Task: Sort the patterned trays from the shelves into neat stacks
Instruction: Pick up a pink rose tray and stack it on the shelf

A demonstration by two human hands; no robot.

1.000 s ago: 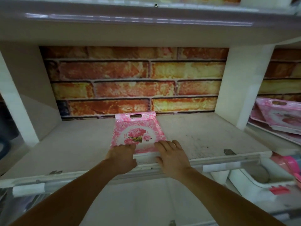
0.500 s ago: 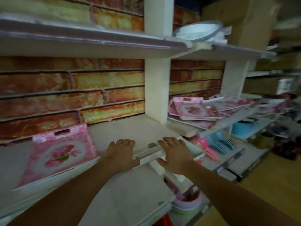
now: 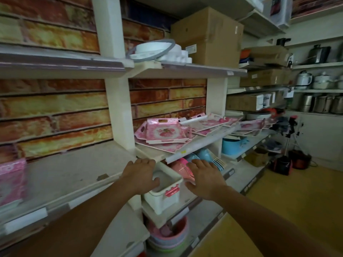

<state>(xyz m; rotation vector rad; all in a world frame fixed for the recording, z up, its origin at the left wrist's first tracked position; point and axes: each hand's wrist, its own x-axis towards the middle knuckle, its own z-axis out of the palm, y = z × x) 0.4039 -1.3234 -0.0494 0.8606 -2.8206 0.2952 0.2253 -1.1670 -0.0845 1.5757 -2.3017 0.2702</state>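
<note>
A loose pile of pink floral trays (image 3: 164,131) lies on the shelf (image 3: 154,154) right of the white upright, with more pink trays (image 3: 207,123) spread further right along it. One pink tray (image 3: 11,179) sits at the far left on the wide shelf. My left hand (image 3: 141,173) hovers just below the tray shelf's front edge, fingers spread and holding nothing. My right hand (image 3: 204,175) hangs beside it, fingers straight, also holding nothing. Both hands are below and in front of the tray pile, not touching it.
A white bin with red clips (image 3: 165,190) stands under my hands, with pink and blue plastic ware (image 3: 202,158) behind. Cardboard boxes (image 3: 209,36) and a white lid (image 3: 154,50) sit above. Metal pots (image 3: 319,104) line the right wall; the floor (image 3: 287,201) is yellow.
My view has swung right, away from the single tray on the left shelf. Both hands left that shelf's edge and moved right toward the pile of pink trays.
</note>
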